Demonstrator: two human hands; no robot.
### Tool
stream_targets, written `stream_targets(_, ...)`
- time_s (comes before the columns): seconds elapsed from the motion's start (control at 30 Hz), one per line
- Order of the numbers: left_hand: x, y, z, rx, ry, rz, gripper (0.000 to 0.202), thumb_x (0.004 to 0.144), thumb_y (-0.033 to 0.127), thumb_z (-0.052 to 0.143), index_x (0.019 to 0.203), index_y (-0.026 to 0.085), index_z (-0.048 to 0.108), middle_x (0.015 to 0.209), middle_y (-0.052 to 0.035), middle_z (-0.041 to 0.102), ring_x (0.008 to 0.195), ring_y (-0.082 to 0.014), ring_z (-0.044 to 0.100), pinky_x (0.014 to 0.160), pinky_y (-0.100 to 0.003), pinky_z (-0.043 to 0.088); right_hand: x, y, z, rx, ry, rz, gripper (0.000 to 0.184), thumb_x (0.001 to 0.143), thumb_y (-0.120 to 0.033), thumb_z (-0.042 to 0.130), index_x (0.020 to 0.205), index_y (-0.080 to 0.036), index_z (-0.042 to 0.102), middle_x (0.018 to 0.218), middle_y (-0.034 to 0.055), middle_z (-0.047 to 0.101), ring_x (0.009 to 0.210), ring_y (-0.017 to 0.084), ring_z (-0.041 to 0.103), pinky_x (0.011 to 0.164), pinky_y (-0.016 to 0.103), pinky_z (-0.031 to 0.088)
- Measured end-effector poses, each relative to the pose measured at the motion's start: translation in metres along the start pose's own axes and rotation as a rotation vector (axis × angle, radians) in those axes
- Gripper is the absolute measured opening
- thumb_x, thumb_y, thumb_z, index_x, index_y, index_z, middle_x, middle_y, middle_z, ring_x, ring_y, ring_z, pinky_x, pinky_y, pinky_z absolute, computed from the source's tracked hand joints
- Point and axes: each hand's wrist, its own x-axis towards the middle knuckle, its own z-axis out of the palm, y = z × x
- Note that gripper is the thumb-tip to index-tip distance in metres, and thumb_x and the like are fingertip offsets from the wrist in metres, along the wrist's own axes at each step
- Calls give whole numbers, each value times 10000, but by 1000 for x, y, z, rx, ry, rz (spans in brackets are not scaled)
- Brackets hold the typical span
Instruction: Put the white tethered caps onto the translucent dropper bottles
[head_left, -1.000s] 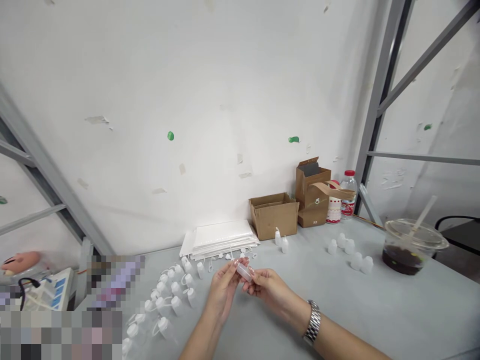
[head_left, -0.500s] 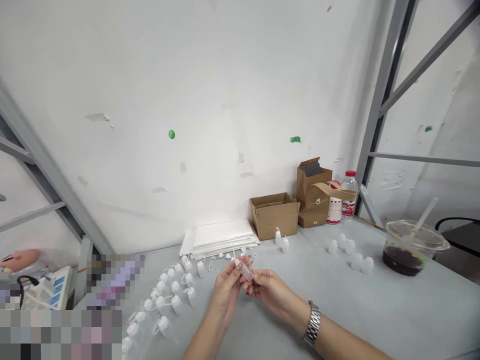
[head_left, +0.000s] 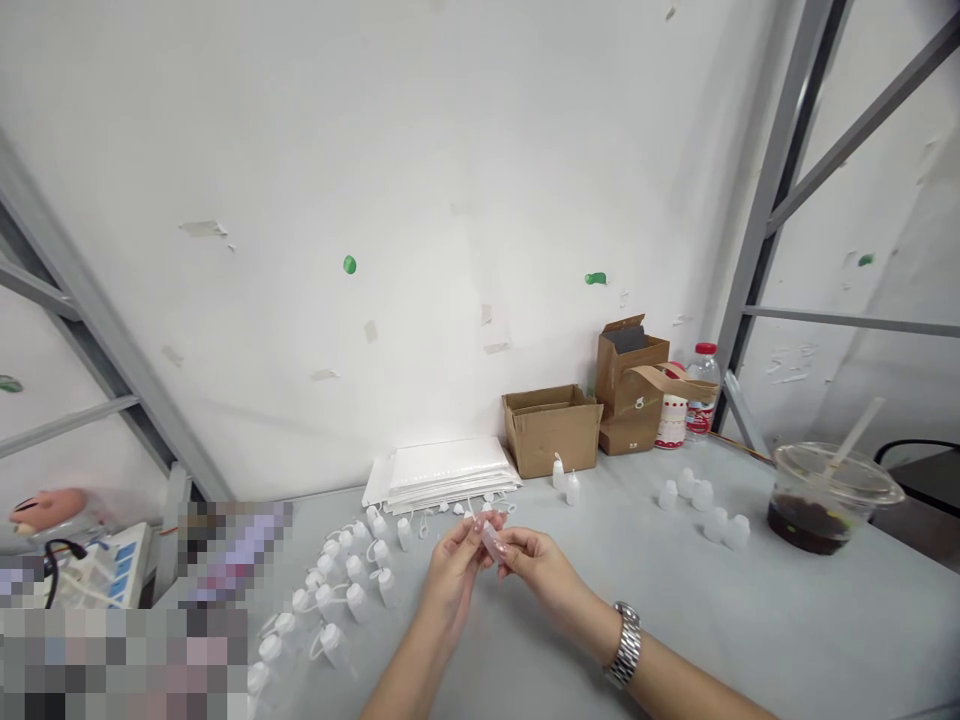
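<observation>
My left hand point(head_left: 452, 572) and my right hand point(head_left: 538, 566) meet above the grey table point(head_left: 675, 620), and both pinch one small clear plastic bottle point(head_left: 491, 541) held between their fingertips. The right wrist wears a metal watch point(head_left: 625, 645). To the left of my hands lie several small white squeeze bottles with tethered caps point(head_left: 337, 595). Loose white caps point(head_left: 457, 508) lie just beyond my fingers.
A stack of white sheets point(head_left: 442, 470) sits by the wall, next to an open cardboard box point(head_left: 553, 430), a brown carton point(head_left: 628, 385) and a drink bottle point(head_left: 699, 400). More white bottles point(head_left: 705, 508) and a cup of dark drink point(head_left: 821, 495) stand right. Grey shelf struts flank both sides.
My hands have shifted slightly away from me with the small bottle, which now stands more upright between the fingertips. The view has tilted a little.
</observation>
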Motion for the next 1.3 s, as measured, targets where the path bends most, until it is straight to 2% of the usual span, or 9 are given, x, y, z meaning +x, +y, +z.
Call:
stream_targets(0.17, 0, -3, 1, -62, -14, -9, 296, 553, 319, 762, 785, 148, 695, 891, -95, 692, 869, -217, 607, 739, -296, 438, -1, 0, 0, -15, 42, -29, 306, 665, -459, 663, 685, -154, 675, 628, 8, 594, 581, 121, 472, 619, 266, 373)
stream_targets(0.3, 0, -5, 3, -63, -8, -5, 278, 570, 307, 755, 797, 162, 689, 915, -84, 692, 889, -200, 607, 779, -291, 442, -3, -3, 0, 163, -28, 18, 321, 658, -452, 679, 631, -134, 649, 615, 6, 553, 572, 103, 439, 605, 249, 341)
stream_targets(0.5, -4, -3, 6, -14, 18, 15, 450, 569, 276, 758, 1001, 199, 657, 974, -97, 696, 1042, -228, 565, 901, -317, 396, -5, -10, 4, 386, -118, 101, 334, 627, -449, 713, 615, -128, 625, 595, -1, 514, 556, 90, 409, 601, 244, 318)
stream_targets(0.67, -3, 2, 1, -16, 33, 7, 387, 631, 388, 697, 953, 172, 684, 944, -112, 703, 995, -250, 585, 825, -325, 435, -6, -9, 6, 301, -137, 85, 331, 658, -460, 686, 651, -132, 636, 629, 4, 530, 559, 92, 400, 596, 244, 309)
stream_targets(0.83, -2, 4, 0, 40, 25, -17, 338, 571, 354, 745, 820, 129, 711, 904, -135, 704, 999, -269, 581, 831, -327, 430, -5, -1, 5, 154, -62, 35, 358, 680, -490, 649, 636, -136, 624, 615, 3, 542, 557, 98, 413, 586, 243, 313)
stream_targets(1.03, -1, 1, 1, 128, -34, -11, 342, 618, 382, 706, 850, 130, 700, 939, -141, 694, 952, -259, 595, 834, -343, 420, -2, 4, 4, 42, -23, 11, 360, 685, -492, 640, 620, -138, 619, 606, 0, 545, 551, 99, 425, 575, 244, 320)
stream_targets(1.13, 5, -1, -5, 192, 15, 46, 379, 659, 432, 654, 908, 148, 690, 952, -126, 690, 936, -252, 599, 845, -353, 417, 2, 1, -1, 91, -14, 16, 373, 674, -510, 639, 620, -141, 627, 601, 0, 546, 540, 97, 420, 576, 246, 329)
stream_targets(1.2, 12, -3, -15, 304, 107, 108, 396, 694, 465, 597, 937, 162, 678, 993, -119, 674, 913, -251, 605, 833, -365, 425, 6, -2, -9, 130, 64, 22, 376, 647, -519, 658, 634, -144, 638, 622, 6, 563, 533, 95, 419, 574, 246, 335)
stream_targets(1.3, 23, -7, -34, 736, 286, 293, 351, 730, 370, 567, 1010, 172, 641, 1022, -112, 642, 904, -247, 594, 847, -397, 416, 10, -5, -21, 180, 217, 31, 370, 599, -515, 695, 644, -151, 647, 671, 16, 598, 527, 90, 420, 569, 240, 344)
